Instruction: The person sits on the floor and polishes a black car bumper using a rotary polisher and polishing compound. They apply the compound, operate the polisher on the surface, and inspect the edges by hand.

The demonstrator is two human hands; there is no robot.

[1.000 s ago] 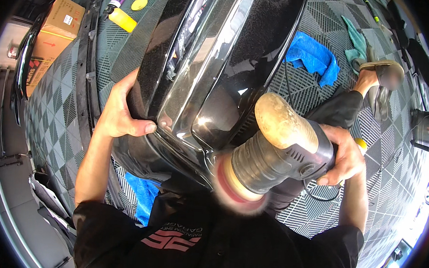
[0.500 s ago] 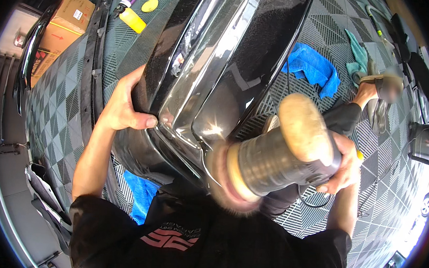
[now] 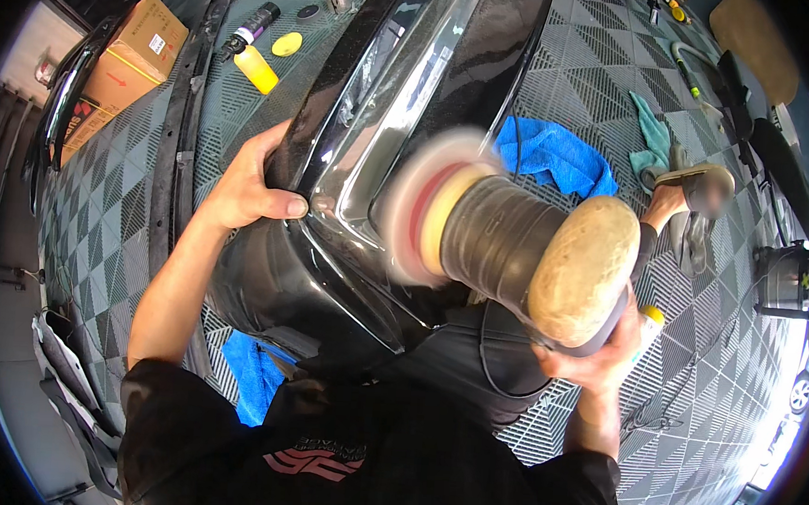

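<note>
A glossy black car bumper (image 3: 347, 291) stretches away in front of me, with light glinting along its ridges. My left hand (image 3: 253, 188) is wrapped round its left edge, thumb on top and fingers hidden on the far side. My right hand (image 3: 597, 352) grips the rear end of a dark, corded polisher (image 3: 493, 239) that has a worn tan cap. At the tool's front, the round pad (image 3: 414, 211), red and pale, is smeared by motion. It is over the right part of the bumper; whether it touches the surface I cannot tell.
Blue towels lie right of the bumper (image 3: 568, 159) and near my left side (image 3: 253, 382). A yellow bottle (image 3: 255, 69), a dark bottle (image 3: 256, 23) and a yellow disc (image 3: 288, 44) sit far left, near a cardboard box (image 3: 149, 38). At right are a green cloth (image 3: 651, 129) and a shod foot (image 3: 705, 188).
The polisher's pad has swung away from me, from near my body to farther up the bumper. My right hand has come nearer and leftward. My left hand keeps its hold.
</note>
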